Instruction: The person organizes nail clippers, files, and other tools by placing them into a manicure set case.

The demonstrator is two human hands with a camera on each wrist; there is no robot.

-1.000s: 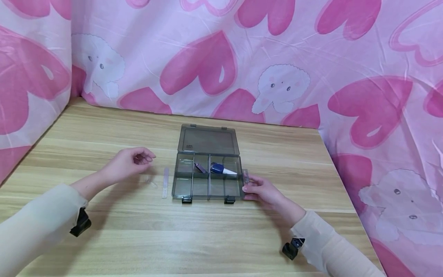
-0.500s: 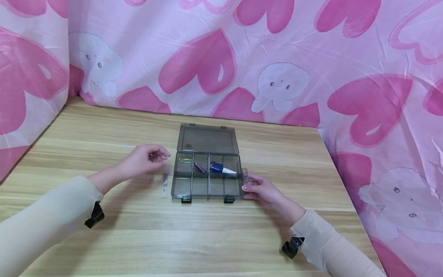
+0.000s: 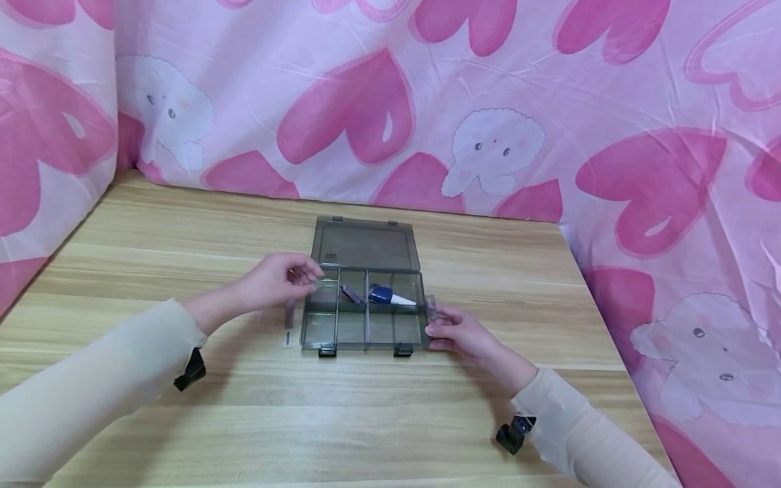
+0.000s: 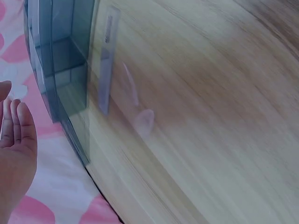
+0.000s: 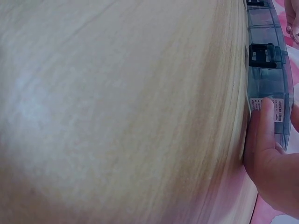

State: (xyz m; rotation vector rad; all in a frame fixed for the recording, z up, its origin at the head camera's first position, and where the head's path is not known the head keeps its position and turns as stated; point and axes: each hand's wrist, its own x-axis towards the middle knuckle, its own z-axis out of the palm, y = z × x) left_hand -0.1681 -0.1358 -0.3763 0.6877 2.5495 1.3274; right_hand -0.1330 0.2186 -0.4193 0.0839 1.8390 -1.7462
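A smoky-grey plastic compartment box [image 3: 350, 331] lies on the table with its lid [image 3: 366, 245] folded back. Inside, a nail polish bottle [image 3: 382, 294] with a white cap spans compartments, and a small purple nail clipper-like piece [image 3: 350, 293] lies to its left. My left hand [image 3: 283, 279] is over the box's left edge, fingers loosely curled, nothing visible between them. My right hand [image 3: 466, 333] grips the box's right edge; a finger lies on its label [image 5: 280, 110] in the right wrist view. Left of the box lies a pale translucent strip [image 4: 108, 60], partly behind my left hand's shadow.
A narrow clear piece [image 3: 432, 305] stands by the box's right side, near my right fingertips. Two small clear pieces, one curved [image 4: 131, 85] and one rounded [image 4: 145, 121], lie on the wooden table [image 3: 366, 420] to the left. A pink heart-patterned curtain [image 3: 342, 108] hangs behind.
My left hand has moved right, from above the small clear pieces to the box's upper-left compartment. My right hand stays at the box's right side.
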